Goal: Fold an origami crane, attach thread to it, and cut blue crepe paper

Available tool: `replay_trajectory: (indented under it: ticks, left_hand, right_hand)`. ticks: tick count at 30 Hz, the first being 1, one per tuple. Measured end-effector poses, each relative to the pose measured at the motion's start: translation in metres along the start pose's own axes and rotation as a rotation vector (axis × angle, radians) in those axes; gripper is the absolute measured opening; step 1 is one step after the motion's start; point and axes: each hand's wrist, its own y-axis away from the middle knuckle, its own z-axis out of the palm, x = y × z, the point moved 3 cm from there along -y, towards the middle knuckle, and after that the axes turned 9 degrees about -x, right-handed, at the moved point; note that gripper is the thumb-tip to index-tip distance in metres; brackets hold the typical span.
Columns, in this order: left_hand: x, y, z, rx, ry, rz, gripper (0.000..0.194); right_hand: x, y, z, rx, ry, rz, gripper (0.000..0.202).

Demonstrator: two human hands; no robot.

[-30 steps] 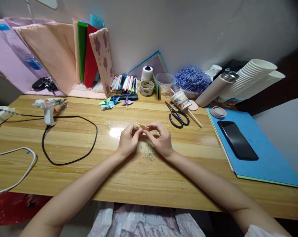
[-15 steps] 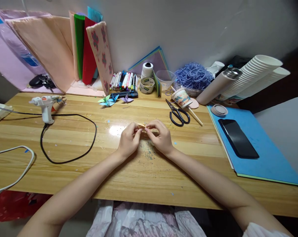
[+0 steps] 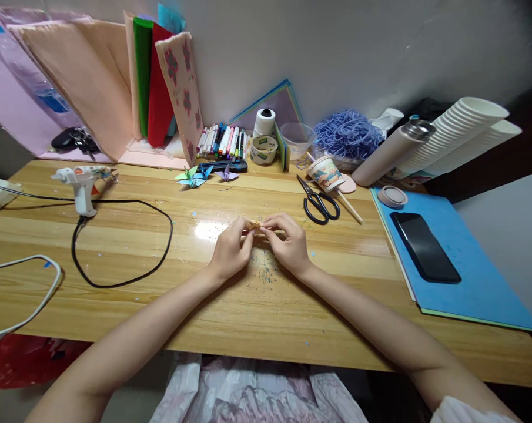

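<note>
A small yellow-orange piece of folded paper (image 3: 255, 224) is held up at the middle of the table, mostly covered by fingers. My left hand (image 3: 233, 247) pinches its left side between thumb and fingers. From the right, my right hand (image 3: 287, 242) pinches the other side, and the fingertips of both hands nearly meet. Farther back lie folded paper cranes, green and blue (image 3: 192, 177) and a purple one (image 3: 227, 173). Black-handled scissors (image 3: 321, 205) rest to the right of my right hand.
A white glue gun (image 3: 84, 191) with a looped black cord stands at left. Markers (image 3: 224, 142), a tape roll (image 3: 263, 150), blue-purple yarn (image 3: 347, 134) and a tilted paper cup (image 3: 325, 173) line the back. At right, a phone (image 3: 424, 247) lies on blue sheets (image 3: 477, 282).
The fingertips have shifted slightly around the small paper, with the left thumb a little farther right. Both hands still hold it in nearly the same place.
</note>
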Motion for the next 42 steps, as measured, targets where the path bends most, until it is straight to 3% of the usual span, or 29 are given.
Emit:
replay_trajectory:
  ticks: [7,19,26,34,42]
  left_hand:
    - [0.002,0.000,0.001,-0.004,-0.024,0.010,0.003]
    - [-0.002,0.001,0.001,-0.004,-0.074,0.026,0.004]
    - [0.000,0.001,0.002,-0.048,-0.135,0.045,0.006]
    - [0.000,0.002,0.002,-0.022,-0.143,0.026,0.005]
    - [0.000,0.003,0.004,-0.013,-0.181,0.050,0.006]
  right_hand:
    - [0.008,0.002,-0.002,0.071,-0.069,0.083,0.002]
    - [0.005,-0.002,0.001,-0.146,-0.061,0.039,0.004]
    - [0.016,-0.001,0.000,-0.055,-0.130,0.154,0.006]
    - [0.010,-0.004,-0.004,-0.140,-0.040,0.076,0.003]
    - [0.012,-0.001,-0.004,-0.151,-0.173,0.114,0.006]
